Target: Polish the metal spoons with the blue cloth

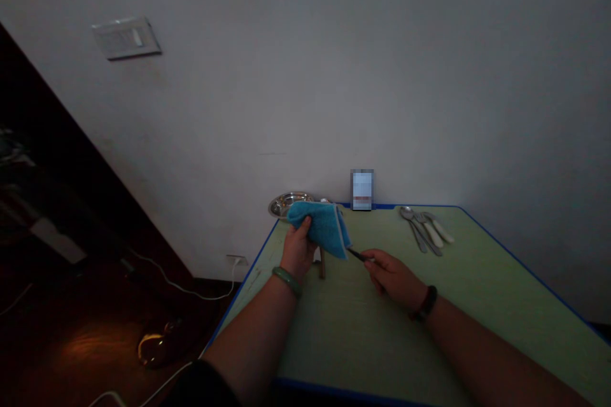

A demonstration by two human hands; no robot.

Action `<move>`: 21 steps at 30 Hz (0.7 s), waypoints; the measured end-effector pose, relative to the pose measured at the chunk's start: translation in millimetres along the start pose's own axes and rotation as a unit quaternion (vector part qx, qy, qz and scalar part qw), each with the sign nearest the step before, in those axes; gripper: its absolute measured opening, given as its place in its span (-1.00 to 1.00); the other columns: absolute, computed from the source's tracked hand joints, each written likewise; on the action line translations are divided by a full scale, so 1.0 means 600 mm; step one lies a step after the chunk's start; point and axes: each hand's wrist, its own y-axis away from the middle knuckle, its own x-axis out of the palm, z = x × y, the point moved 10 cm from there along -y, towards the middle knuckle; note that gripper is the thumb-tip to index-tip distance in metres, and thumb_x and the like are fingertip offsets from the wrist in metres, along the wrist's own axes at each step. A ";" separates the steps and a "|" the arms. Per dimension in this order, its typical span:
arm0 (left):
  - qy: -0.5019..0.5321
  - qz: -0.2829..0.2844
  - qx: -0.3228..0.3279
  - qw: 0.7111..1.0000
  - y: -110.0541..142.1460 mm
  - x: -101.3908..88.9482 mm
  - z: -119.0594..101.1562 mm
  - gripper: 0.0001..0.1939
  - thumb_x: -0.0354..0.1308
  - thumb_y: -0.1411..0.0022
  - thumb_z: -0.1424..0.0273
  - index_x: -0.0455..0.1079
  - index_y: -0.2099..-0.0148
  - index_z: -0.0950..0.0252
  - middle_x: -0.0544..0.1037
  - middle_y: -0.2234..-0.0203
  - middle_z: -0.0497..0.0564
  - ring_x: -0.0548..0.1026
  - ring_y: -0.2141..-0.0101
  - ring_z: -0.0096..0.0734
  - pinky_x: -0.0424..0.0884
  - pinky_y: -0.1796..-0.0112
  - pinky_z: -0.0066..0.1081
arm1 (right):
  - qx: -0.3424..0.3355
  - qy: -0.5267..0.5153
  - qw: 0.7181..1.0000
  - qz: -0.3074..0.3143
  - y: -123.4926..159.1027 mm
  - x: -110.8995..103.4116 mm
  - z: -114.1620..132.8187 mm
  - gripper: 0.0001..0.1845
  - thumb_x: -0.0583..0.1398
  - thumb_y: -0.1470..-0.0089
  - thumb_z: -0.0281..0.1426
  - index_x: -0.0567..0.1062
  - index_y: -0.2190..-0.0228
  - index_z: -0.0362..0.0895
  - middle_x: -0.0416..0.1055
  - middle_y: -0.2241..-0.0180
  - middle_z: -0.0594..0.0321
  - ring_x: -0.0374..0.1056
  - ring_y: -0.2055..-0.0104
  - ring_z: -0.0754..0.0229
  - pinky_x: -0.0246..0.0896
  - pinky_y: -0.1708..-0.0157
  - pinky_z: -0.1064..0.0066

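My left hand (296,248) is closed on a folded blue cloth (322,227), held above the green table (429,318) near its far left corner. My right hand (394,276) pinches the thin dark handle of a utensil (358,255) whose other end is hidden inside the cloth. A green bangle sits on my left wrist and a dark band on my right wrist. Something small and brownish (322,264) stands on the table just under the cloth.
A steel bowl (286,202) sits at the table's far left corner against the wall. Several spoons and forks (427,227) lie at the far right. A small blurred card (361,189) leans on the wall. Cables and a dim lamp lie on the floor at left.
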 end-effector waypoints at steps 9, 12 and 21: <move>0.002 0.000 -0.045 0.999 0.000 0.000 0.015 -0.79 0.21 0.00 0.42 0.36 0.24 0.27 0.54 0.37 -0.03 0.49 0.38 -0.41 0.42 0.26 -0.33 | -0.024 0.059 0.995 -0.074 0.000 -0.029 0.006 -0.65 -0.04 -0.08 -0.23 0.35 0.17 -0.12 0.18 0.64 0.41 0.18 0.63 0.34 0.10 0.57 0.47; 0.002 0.019 -0.079 0.997 0.004 0.009 0.027 -0.80 0.19 -0.01 0.45 0.37 0.23 0.30 0.54 0.38 0.00 0.50 0.37 -0.39 0.42 0.24 -0.32 | -0.019 0.052 0.997 -0.060 -0.002 -0.024 0.000 -0.64 -0.05 -0.09 -0.23 0.34 0.15 -0.12 0.15 0.68 0.43 0.16 0.65 0.33 0.09 0.58 0.48; -0.013 0.044 -0.122 0.992 0.014 0.020 0.046 -0.76 0.19 -0.01 0.48 0.36 0.19 0.32 0.54 0.33 0.04 0.50 0.32 -0.35 0.40 0.18 -0.30 | -0.018 0.062 0.996 -0.065 -0.001 -0.025 0.003 -0.64 -0.05 -0.10 -0.23 0.36 0.14 -0.10 0.26 0.63 0.38 0.17 0.65 0.34 0.12 0.57 0.47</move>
